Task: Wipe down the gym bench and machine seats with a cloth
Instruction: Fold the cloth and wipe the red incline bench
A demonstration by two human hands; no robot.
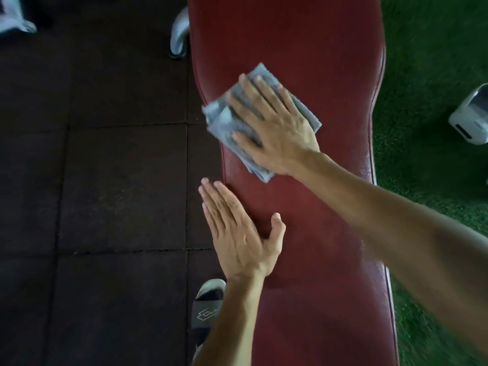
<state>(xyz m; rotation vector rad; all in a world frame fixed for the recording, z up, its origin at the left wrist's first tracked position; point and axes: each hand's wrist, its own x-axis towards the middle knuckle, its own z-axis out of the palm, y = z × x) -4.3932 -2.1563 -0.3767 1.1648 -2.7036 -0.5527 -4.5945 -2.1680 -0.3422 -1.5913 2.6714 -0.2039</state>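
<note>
A long dark red padded gym bench (317,220) runs from the top to the bottom of the head view. A folded grey cloth (224,122) lies flat on its left middle part. My right hand (272,128) presses down on the cloth with fingers spread, the arm reaching in from the right. My left hand (237,233) rests flat on the bench's left edge, below the cloth, fingers together and thumb out, holding nothing.
Dark rubber floor tiles (92,180) cover the left side. Green turf (435,48) lies to the right. A metal bench leg (179,33) shows at top, white machine parts (472,117) at right, and my sandalled foot (208,305) beside the bench.
</note>
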